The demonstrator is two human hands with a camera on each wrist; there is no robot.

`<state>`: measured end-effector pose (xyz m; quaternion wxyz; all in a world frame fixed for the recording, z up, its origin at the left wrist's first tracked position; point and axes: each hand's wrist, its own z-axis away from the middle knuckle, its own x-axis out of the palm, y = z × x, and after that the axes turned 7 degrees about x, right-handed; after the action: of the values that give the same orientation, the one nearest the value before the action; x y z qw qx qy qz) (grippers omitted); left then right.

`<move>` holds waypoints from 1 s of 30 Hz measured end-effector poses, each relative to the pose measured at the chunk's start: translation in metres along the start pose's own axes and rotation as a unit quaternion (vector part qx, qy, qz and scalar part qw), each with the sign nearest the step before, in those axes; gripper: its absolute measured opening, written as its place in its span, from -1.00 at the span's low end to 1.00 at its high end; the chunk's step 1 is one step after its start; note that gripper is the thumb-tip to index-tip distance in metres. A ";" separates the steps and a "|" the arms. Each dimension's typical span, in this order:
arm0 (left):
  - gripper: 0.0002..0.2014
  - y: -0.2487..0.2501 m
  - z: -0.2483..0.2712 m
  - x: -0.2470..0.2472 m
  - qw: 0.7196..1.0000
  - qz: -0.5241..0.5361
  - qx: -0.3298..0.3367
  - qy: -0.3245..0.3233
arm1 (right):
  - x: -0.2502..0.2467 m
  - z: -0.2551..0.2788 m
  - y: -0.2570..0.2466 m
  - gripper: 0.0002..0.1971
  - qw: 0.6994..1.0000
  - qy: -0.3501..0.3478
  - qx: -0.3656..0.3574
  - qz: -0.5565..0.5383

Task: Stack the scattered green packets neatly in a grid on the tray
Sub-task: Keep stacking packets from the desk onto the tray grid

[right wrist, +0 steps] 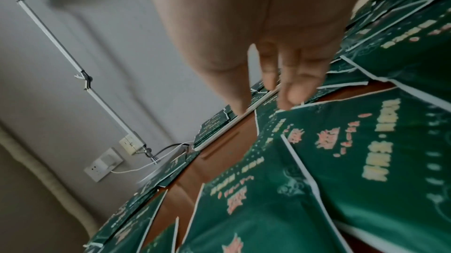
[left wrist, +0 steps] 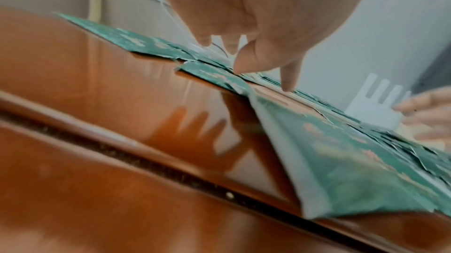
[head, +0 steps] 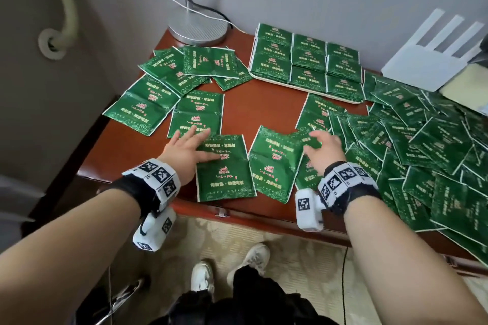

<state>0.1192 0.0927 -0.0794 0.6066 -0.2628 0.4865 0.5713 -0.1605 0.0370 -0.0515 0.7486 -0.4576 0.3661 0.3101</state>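
Nearest me, my left hand (head: pixel 184 149) lies flat, fingers spread straight across the upper left of a green packet (head: pixel 224 169) at the table (head: pixel 264 111) front edge. Further right, my right hand (head: pixel 323 152) hovers with loosely curled fingers over overlapping packets (head: pixel 307 166), gripping nothing I can see; behind them the tray (head: pixel 303 87) holds a packet grid.

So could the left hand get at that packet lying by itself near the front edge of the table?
Probably yes. The left hand already lies with straight fingers on that packet, which lies flat on the table with nothing on top of it.
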 end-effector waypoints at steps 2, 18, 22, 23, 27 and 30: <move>-0.27 -0.003 0.006 0.007 0.995 0.050 -0.069 0.058 | 0.004 0.004 -0.002 -0.48 0.998 -0.025 0.054 0.018; -0.16 0.010 -0.007 0.010 0.942 0.275 -0.194 0.004 | 0.038 0.012 0.010 -0.16 0.994 -0.103 0.036 0.009; -0.24 -0.002 -0.003 0.001 0.927 0.313 -0.208 0.020 | 0.019 0.007 0.027 -0.19 0.993 -0.112 0.025 -0.027; -0.24 -0.003 -0.003 -0.001 0.927 0.310 -0.211 0.016 | 0.016 0.006 0.030 -0.20 0.992 -0.118 0.031 -0.045; -0.29 -0.004 -0.002 -0.017 0.933 0.291 -0.213 0.005 | 0.008 0.005 0.031 -0.24 0.988 -0.114 0.018 -0.100; -0.23 -0.001 -0.002 -0.026 0.935 0.290 -0.204 0.010 | 0.003 0.005 0.030 -0.33 0.993 -0.089 -0.036 -0.072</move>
<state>0.1228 0.0787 -0.0571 0.3433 -0.2342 0.4205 0.8065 -0.1814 0.0530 -0.0659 0.7816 -0.4803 0.2521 0.3078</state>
